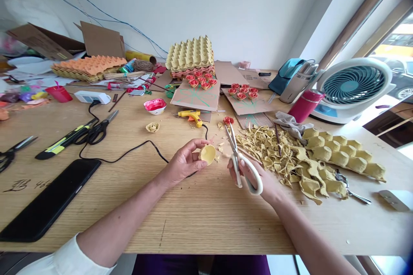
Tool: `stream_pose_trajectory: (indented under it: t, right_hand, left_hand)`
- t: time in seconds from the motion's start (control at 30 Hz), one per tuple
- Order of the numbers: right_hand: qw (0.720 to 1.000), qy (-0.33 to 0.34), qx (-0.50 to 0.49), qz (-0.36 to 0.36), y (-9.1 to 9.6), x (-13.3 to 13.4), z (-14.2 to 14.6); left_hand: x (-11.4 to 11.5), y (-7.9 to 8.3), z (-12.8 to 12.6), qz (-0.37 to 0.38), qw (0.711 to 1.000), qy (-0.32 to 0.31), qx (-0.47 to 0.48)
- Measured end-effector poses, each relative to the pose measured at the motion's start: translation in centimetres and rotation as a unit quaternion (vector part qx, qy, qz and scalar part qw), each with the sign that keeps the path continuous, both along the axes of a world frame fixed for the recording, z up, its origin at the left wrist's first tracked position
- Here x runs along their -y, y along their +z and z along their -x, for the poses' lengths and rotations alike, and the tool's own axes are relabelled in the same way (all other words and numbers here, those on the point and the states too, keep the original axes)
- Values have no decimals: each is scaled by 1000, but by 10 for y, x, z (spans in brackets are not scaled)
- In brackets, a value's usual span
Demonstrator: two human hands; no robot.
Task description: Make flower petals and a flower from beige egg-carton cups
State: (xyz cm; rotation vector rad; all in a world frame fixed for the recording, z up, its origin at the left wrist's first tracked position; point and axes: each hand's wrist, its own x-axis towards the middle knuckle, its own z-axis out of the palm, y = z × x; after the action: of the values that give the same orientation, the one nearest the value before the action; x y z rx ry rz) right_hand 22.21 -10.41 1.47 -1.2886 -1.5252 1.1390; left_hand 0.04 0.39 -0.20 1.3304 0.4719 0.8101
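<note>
My left hand (187,162) pinches a small yellow egg-carton cup (207,154) by its rim, its hollow side turned toward me. A pair of white-handled scissors (238,159) is in my right hand (254,176), blades pointing up and slightly parted, just right of the cup. Beyond my hands lie a yellow glue gun (190,116), a single red paper flower (228,120) and an unpainted carton flower (152,127). A heap of yellow carton scraps (267,146) spreads to the right of the scissors.
Red flowers stand on cardboard pieces (196,99) at the back, before stacked egg trays (190,56). Black scissors (98,131), a utility knife (66,139) and a phone (48,197) lie left. A cut egg carton (345,154), pink bottle (306,105) and fan (353,86) are right. A black cord (129,148) crosses the table.
</note>
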Motion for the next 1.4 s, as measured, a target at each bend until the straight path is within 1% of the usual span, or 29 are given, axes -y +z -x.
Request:
stream_pose_trajectory:
  t: [0.03,0.1,0.17,0.27,0.33,0.37,0.43,0.5,0.57,0.63,0.7,0.77,0.8,0.87,0.93,1.03,1.13,1.23,1.3,1.4]
  right_hand:
    - [999,11,-31,6,0,0,0]
    - [997,13,-74,13,0,1,1]
    - [996,-6,-93,14,-1,2,2]
    - [993,-30,-110,8,-2,2,3]
    - [992,-34,-118,3,-2,2,3]
    - [992,-34,-119,4,-3,1,3]
    - [993,-31,-115,8,-3,1,3]
    - [995,-31,-99,9,-2,1,3]
    - [996,-35,-77,5,0,1,4]
    - [997,-39,-60,7,1,1,5]
    - [998,-38,-47,16,2,1,6]
    - [999,-37,-34,17,0,0,7]
    - [999,-37,-24,14,-2,0,8]
    - [999,-38,-3,3,-7,-1,7]
    - [999,-42,22,-7,-11,-2,6]
    - [997,-49,55,-18,-15,-2,4]
    - [997,-61,51,-23,-17,-3,4]
    - [996,-87,-5,-32,-18,-6,10]
    - [992,-96,-83,-29,-17,-9,15]
    - [979,-82,-187,6,-16,-13,23]
  left_hand:
    - [1,1,0,4,1000,5,1]
    - [2,3,0,27,1000,8,10]
    - [4,4,1,72,997,2,18]
    - [5,3,2,142,989,-30,32]
    - [4,1,3,152,987,-43,39]
    - [3,-1,2,138,989,-39,35]
    - [2,-3,1,77,997,-11,14]
    - [1,-6,-1,-10,999,29,-19]
    - [1,-8,-3,-117,988,71,-65]
    - [3,-8,-3,-229,959,113,-124]
    - [5,-7,-3,-318,917,162,-178]
    - [7,-5,-2,-371,882,201,-211]
    - [9,-4,-2,-388,870,211,-220]
    - [10,-2,-1,-409,858,208,-230]
    - [11,-1,-1,-418,856,191,-236]
    - [10,0,-1,-422,860,177,-228]
    - [9,0,-2,-417,866,168,-217]
    - [13,-2,-3,-418,868,160,-214]
    - [18,-3,-4,-417,871,154,-209]
    - [27,-4,-7,-409,879,130,-208]
